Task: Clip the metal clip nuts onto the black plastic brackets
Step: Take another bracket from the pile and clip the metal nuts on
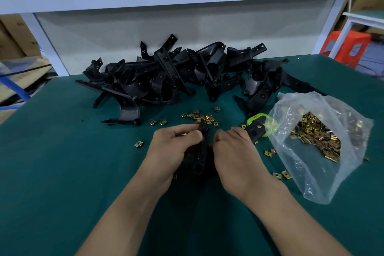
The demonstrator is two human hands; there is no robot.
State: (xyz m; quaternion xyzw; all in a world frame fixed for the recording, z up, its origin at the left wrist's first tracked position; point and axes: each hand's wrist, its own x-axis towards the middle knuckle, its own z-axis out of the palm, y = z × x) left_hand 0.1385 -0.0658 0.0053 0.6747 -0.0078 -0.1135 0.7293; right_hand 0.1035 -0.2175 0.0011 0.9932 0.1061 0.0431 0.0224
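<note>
Near centre of the green counter, the left hand has its grip clamped round the far end of a long black plastic bracket. The right hand curls its grip onto the bracket's right edge; whether a nut sits under the fingers is hidden. Judgement: steady with the left, square the nut's mouth to the edge, push until the holes align. Bracket: matte, narrow arm, round hole at near end. Small brass-coloured metal clip nuts lie loose just beyond.
</note>
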